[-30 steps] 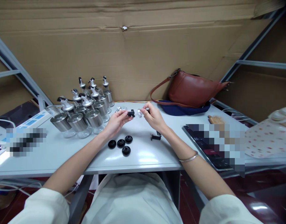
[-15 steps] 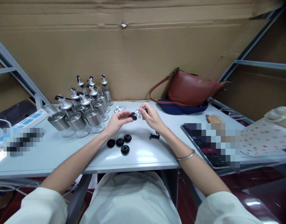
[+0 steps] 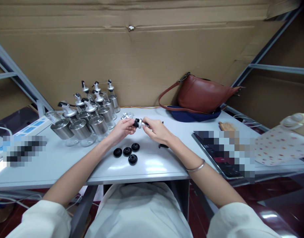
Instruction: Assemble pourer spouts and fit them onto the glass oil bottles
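Note:
My left hand (image 3: 123, 131) is closed around a black plastic stopper (image 3: 136, 123), pinched between thumb and fingers. Against its right side sits a silver pour spout (image 3: 140, 123), which my right hand (image 3: 155, 129) grips with curled fingers. The two parts touch, but I cannot tell how far one sits inside the other. Below the hands, several round black stoppers (image 3: 127, 151) lie on the white table. More silver spouts (image 3: 127, 115) rest just behind my left hand. A small black part (image 3: 163, 145) lies partly hidden under my right wrist.
Several glass-and-steel oil bottles (image 3: 82, 129) with pour spouts stand at the left, beside a white power strip (image 3: 32, 127). A brown handbag (image 3: 203, 94) lies on a dark blue cap (image 3: 191, 116) at the back right. A tablet-like device (image 3: 211, 153) lies at the right.
My hands have shifted slightly left and closer together. The silver spout, earlier tilted and extending from the stopper, is now in line against it. My right hand has come lower over the small black part.

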`<state>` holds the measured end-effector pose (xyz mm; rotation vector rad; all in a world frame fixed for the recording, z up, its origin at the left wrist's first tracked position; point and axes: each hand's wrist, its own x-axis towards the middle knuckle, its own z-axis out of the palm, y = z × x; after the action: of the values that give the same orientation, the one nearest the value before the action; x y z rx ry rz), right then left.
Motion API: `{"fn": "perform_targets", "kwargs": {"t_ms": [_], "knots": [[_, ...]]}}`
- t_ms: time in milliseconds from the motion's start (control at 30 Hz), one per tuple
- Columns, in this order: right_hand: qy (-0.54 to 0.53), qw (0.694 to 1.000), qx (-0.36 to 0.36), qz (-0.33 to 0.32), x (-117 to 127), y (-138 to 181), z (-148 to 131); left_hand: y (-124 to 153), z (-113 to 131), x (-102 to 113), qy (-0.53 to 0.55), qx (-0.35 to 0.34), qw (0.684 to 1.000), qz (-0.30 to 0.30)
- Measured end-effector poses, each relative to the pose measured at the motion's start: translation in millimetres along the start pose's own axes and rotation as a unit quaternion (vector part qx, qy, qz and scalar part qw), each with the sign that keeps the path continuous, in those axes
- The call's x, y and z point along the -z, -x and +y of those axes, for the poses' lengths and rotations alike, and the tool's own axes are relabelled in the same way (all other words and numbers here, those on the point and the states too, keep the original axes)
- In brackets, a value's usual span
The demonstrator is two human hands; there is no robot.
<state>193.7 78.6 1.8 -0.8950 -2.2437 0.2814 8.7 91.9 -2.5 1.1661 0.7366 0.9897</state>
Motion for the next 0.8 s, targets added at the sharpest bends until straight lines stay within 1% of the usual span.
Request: {"fn": "perform_targets", "kwargs": {"t_ms": [133, 233, 333, 433, 500, 567, 633, 733, 800], "knots": [[0.125, 0.99, 0.057, -0.018, 1, -1, -1, 1, 3, 1, 0.016, 0.045, 0.999, -0.013], [0.2, 0.974, 0.105, -0.023, 1, -3, 2, 1, 5, 2, 0.05, 0.078, 0.996, -0.004], [0.272, 0.952, 0.141, -0.007, -1, -4, 5, 0, 6, 4, 0.068, 0.122, 0.99, 0.01], [0.32, 0.933, 0.166, 0.011, -2, -5, 10, -1, 6, 7, 0.062, 0.161, 0.985, 0.018], [0.326, 0.93, 0.171, 0.016, -2, -5, 12, -1, 6, 8, 0.069, 0.162, 0.984, 0.014], [0.308, 0.939, 0.155, 0.011, -3, -5, 14, -2, 5, 7, 0.074, 0.133, 0.988, 0.003], [0.255, 0.96, 0.116, -0.001, -4, -4, 14, -2, 3, 7, 0.068, 0.09, 0.994, -0.002], [0.128, 0.991, 0.022, -0.009, -5, -3, 13, -3, 0, 7, 0.036, 0.031, 0.999, 0.002], [0.014, 0.999, -0.051, -0.002, -6, -3, 11, -3, -3, 7, -0.011, -0.018, 1.0, 0.0]]}}
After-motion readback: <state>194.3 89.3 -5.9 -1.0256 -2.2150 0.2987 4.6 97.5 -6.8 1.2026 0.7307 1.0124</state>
